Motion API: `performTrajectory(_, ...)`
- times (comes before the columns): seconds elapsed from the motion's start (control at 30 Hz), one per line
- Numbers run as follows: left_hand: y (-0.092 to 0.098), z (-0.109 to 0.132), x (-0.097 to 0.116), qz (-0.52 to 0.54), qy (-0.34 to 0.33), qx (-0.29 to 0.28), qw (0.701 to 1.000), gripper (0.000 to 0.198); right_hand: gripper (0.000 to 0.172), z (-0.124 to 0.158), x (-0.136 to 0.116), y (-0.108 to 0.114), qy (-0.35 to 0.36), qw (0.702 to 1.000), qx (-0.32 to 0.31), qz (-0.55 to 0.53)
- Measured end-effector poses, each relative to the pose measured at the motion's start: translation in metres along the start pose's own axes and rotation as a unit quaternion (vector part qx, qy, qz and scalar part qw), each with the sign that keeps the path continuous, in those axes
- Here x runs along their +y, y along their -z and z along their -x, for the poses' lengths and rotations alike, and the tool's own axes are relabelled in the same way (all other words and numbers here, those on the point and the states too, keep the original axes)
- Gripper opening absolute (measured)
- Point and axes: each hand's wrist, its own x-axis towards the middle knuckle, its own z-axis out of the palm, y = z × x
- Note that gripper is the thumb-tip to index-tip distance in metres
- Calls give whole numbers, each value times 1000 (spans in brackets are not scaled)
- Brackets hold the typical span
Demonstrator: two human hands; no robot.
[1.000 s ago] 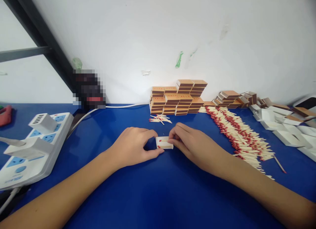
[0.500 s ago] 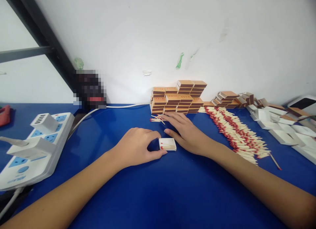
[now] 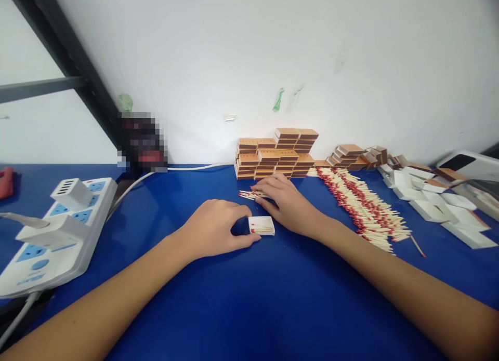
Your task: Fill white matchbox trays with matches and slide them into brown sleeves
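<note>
A white matchbox tray (image 3: 268, 221) lies flat on the blue table, with a few red-headed matches (image 3: 262, 229) inside. My left hand (image 3: 215, 228) grips its left end, index finger at the far edge and thumb at the near edge. Beyond the tray is a small pile of matches (image 3: 246, 194). My right hand (image 3: 286, 202) reaches over it, fingertips on the far side and thumb on the near side, closed on some matches; how many is hidden.
Filled-out matchbox stacks (image 3: 268, 156) stand against the wall. Right of them lies a long heap of matches (image 3: 362, 205), then loose sleeves (image 3: 349, 153) and white trays (image 3: 432, 208). A power strip (image 3: 66, 236) with plugged-in adapters sits at left, its white cable (image 3: 187, 169) running along the wall.
My right hand's thumb and fingers have drawn in around matches in the small pile. My left hand keeps its grip on the tray. The view has shifted slightly.
</note>
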Motion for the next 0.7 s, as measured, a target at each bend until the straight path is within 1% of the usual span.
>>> performTrajectory(0.13, 1, 0, -1, 1, 1, 3, 1000, 30, 27, 12, -5, 11, -5, 1000, 11, -18)
performTrajectory(0.23, 0, 1, -2, 0, 2, 3, 1000, 31, 22, 22, -6, 23, -31, 999, 15, -7)
performTrajectory(0.33, -1, 1, -3, 2, 2, 4, 1000, 31, 13, 26, -3, 31, -61, 998, 4, 15)
performTrajectory(0.47, 0, 1, -3, 7, 3, 7, 1000, 30, 12, 26, 0, 31, -77, 996, -26, 29)
performTrajectory(0.7, -3, 1, -5, 8, -1, 15, 1000, 31, 14, 28, 2, 33, -49, 994, -53, 82)
